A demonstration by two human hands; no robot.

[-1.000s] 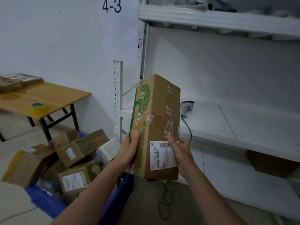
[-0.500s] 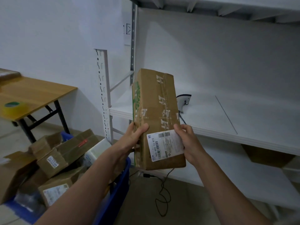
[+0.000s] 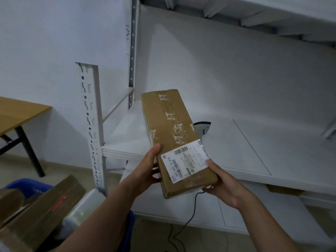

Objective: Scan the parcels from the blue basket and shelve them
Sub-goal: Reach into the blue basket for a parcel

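Our left grip is wrapped round the near left edge of the long brown cardboard parcel, thumb on top. Our right grip pinches its near right corner from the side and beneath. So both are closed on the one parcel, which we hold in mid-frame, tilted with its far end raised over the white metal shelf.

The white printed shipping label lies face up at the near end, between our thumbs. Just behind the parcel's right edge, the black-and-white barcode scanner sits on the shelf, and its dark cable trails down to the floor.

At the lower left of the frame the blue plastic basket holds more brown cardboard parcels. At the left edge is a wooden counter.

We judge the task to be early: this parcel looks neither scanned nor shelved, and others wait in the basket.
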